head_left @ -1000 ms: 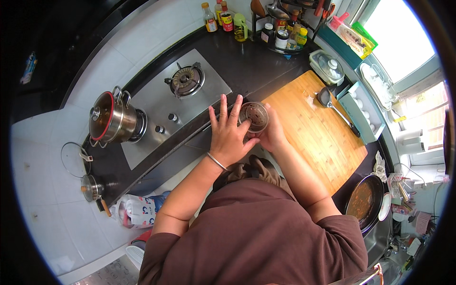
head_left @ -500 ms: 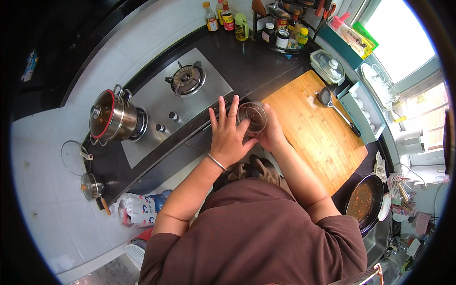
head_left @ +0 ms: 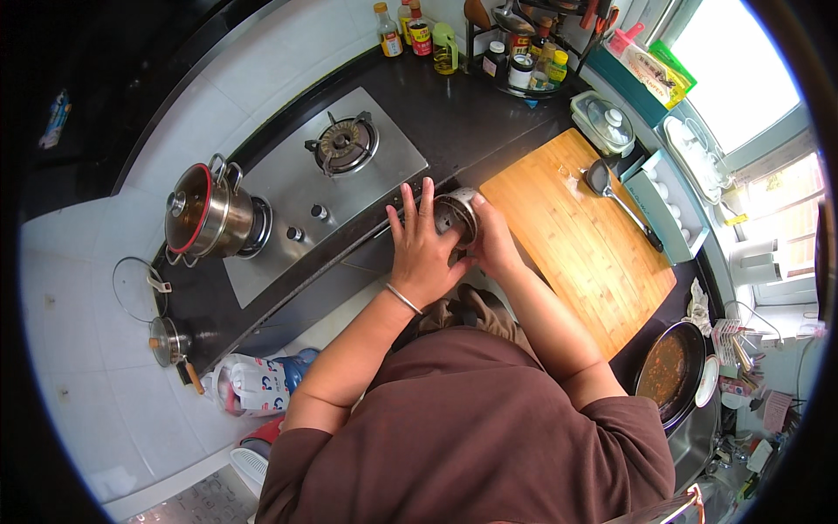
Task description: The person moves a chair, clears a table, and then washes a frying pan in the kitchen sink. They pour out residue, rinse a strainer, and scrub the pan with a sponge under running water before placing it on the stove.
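Note:
In front of my body, over the counter's front edge, my right hand [head_left: 496,243] is wrapped round a small round cup [head_left: 457,208]. Tilted, the cup shows a dark inside and a speckled, greyish wall; its contents cannot be made out. From the left, my left hand [head_left: 422,253], with a bangle on its wrist, reaches to the near side of the cup. Its index finger and thumb are at the cup's rim, the index tip over the opening, while the other fingers stretch out past it.
Left are a gas hob [head_left: 288,210] and a steel pot with a glass lid [head_left: 196,210]. Right lies a wooden cutting board [head_left: 576,253] with a ladle [head_left: 601,179] at its far edge. An egg box [head_left: 650,196] and a frying pan with reddish sauce [head_left: 668,371] stand beyond it. Bottles [head_left: 419,35] line the back.
The cup has tipped in my right hand, so its side wall now shows. My left hand has shifted slightly to the right.

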{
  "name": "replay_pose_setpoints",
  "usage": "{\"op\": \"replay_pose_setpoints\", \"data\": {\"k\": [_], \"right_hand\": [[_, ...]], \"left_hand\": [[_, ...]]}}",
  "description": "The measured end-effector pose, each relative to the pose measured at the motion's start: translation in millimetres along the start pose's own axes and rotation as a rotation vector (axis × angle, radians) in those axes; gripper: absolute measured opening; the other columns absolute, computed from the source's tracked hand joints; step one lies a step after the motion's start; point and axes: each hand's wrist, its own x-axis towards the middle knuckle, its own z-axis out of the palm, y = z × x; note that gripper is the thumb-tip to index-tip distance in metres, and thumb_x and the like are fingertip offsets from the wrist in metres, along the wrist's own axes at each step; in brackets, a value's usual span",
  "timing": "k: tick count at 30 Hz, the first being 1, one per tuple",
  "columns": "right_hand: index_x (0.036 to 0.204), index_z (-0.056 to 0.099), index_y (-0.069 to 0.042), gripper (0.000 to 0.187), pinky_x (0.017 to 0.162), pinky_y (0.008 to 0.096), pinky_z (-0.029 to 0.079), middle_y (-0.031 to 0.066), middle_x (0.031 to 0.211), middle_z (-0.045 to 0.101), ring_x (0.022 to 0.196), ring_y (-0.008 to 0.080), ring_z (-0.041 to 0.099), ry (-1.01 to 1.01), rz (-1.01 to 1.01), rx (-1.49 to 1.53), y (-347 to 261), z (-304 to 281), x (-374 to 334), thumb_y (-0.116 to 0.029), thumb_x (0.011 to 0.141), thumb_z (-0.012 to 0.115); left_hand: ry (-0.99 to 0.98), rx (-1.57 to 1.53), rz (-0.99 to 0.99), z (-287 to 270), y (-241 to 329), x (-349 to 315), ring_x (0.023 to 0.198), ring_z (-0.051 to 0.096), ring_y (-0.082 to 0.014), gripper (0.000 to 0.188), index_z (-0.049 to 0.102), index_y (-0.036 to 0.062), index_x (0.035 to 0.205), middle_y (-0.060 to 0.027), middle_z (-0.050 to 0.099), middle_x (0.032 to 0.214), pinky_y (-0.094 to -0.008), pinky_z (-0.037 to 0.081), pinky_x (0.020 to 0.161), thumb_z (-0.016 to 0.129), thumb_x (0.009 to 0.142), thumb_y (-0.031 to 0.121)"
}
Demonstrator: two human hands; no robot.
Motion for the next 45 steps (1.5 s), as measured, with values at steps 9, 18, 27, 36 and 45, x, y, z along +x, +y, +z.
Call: {"op": "replay_pose_setpoints", "data": {"k": [9, 18, 27, 36, 45], "right_hand": [[0.099, 0.055, -0.006, 0.039, 0.058, 0.0236, 0.044, 0.0031, 0.084, 0.058, 0.071, 0.0103, 0.054, 0.021, -0.048, 0.032, 2.6, 0.3, 3.7, -0.041, 0.091, 0.04], [0.11, 0.051, -0.013, 0.048, 0.059, 0.0294, 0.047, 0.0036, 0.099, 0.059, 0.081, 0.0159, 0.057, 0.095, 0.059, 0.271, -14.4, -33.5, 5.6, -0.053, 0.09, 0.033], [0.104, 0.053, -0.014, 0.041, 0.055, 0.0283, 0.047, 0.0019, 0.089, 0.061, 0.074, 0.0147, 0.058, 0.233, 0.041, 0.219, -12.4, -72.9, -7.2, -0.049, 0.088, 0.039], [0.104, 0.052, -0.01, 0.043, 0.049, 0.0255, 0.046, 0.0033, 0.083, 0.062, 0.066, 0.0153, 0.059, 0.366, 0.026, 0.294, -14.6, -115.1, -43.7, -0.048, 0.089, 0.041], [0.107, 0.051, -0.009, 0.043, 0.05, 0.0256, 0.044, 0.0052, 0.086, 0.061, 0.067, 0.0149, 0.057, 0.428, -0.024, 0.221, -1.7, -136.6, -68.6, -0.047, 0.089, 0.039]], "left_hand": [[0.007, -0.341, -0.058, 18.1, -24.8, -4.4, 0.131, 0.011, -0.0483, 0.028, 0.055, 0.012, 0.083, -0.0226, 0.017, 0.143, -0.0648, 0.017, 0.098, 0.073, 0.063, 0.02], [0.2, -0.193, -0.166, 50.1, -82.0, -12.3, 0.126, 0.033, -0.0343, 0.011, 0.061, 0.0076, 0.075, -0.0136, 0.045, 0.13, -0.0469, 0.027, 0.101, 0.07, 0.069, 0.01], [-0.318, 0.057, -0.268, 103.5, -79.7, -3.6, 0.116, 0.04, -0.0284, 0.042, 0.061, 0.0119, 0.105, -0.0066, 0.054, 0.116, -0.0451, 0.032, 0.094, 0.071, 0.064, 0.013], [-0.244, 0.179, -0.725, 170.2, -142.1, -0.6, 0.134, 0.009, -0.0398, 0.09, 0.014, -0.0094, 0.135, -0.0288, 0.012, 0.142, -0.0446, 0.012, 0.109, 0.066, 0.075, 0.032], [-0.304, 0.073, -0.36, 217.8, -153.5, 24.5, 0.135, 0.004, -0.0372, 0.092, 0.005, -0.0094, 0.137, -0.0275, 0.005, 0.144, -0.0426, 0.007, 0.111, 0.063, 0.077, 0.03]]}}
